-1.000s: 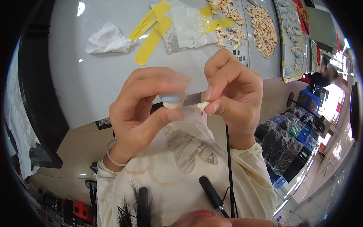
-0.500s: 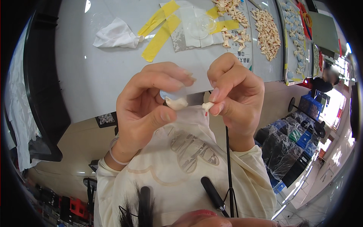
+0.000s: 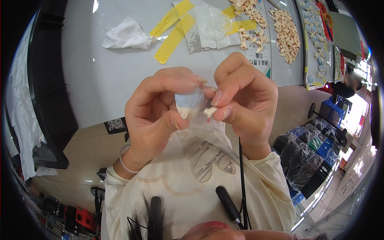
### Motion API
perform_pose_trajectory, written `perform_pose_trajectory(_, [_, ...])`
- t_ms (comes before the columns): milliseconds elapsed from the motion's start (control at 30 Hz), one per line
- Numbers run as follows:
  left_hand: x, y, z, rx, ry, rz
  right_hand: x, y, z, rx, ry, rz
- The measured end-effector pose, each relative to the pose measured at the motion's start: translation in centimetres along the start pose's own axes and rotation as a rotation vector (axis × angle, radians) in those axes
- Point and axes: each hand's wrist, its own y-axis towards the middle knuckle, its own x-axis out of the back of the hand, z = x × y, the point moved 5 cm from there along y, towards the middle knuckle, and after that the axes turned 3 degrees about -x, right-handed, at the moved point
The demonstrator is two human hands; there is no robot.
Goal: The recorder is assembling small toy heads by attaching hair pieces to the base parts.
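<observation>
My left hand (image 3: 149, 102) is closed around a small rounded figurine part (image 3: 189, 101), pale blue above and cream below, with a little knob at its lower left. Between thumb and forefinger, my right hand (image 3: 252, 98) pinches a tiny cream piece (image 3: 209, 111) with a red tip pointing down. A narrow gap separates the two parts, and both hands are held up at the table's near edge, in front of my shirt. Loose cream pieces with reddish ends (image 3: 286, 36) lie heaped at the far right of the table.
On the grey-white table (image 3: 100, 80) are a crumpled white cloth (image 3: 127, 35), yellow tape strips (image 3: 172, 40) and a clear round dish (image 3: 218, 27) on white paper. A tray of blue-and-cream parts (image 3: 314, 44) stands farther right. A black chair-like frame (image 3: 46, 92) borders the left. Another person (image 3: 348, 88) is at far right.
The figurine part has been turned in my left hand, showing more blue and its knob. My right hand has moved left with the tiny piece, closer to it.
</observation>
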Motion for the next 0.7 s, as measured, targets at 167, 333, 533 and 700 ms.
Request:
perform_pose_trajectory(167, [-0.1, -0.1, -0.3, -0.095, 0.099, 0.027, -0.5, 0.1, 0.1, 0.043, -0.087, -0.035])
perform_pose_trajectory(333, [0.0, -0.3, 0.0, -0.07, 0.067, 0.02, -0.9, -0.3, 0.3, 0.148, -0.123, -0.036])
perform_pose_trajectory(533, [0.0, -0.6, 0.2, -0.044, 0.068, -0.012, -1.0, -0.8, -0.8, 0.185, -0.007, -0.091])
perform_pose_trajectory(700, [-0.3, -0.5, -0.1, -0.11, 0.097, -0.006, -0.7, -0.6, -0.6, 0.404, -0.084, -0.069])
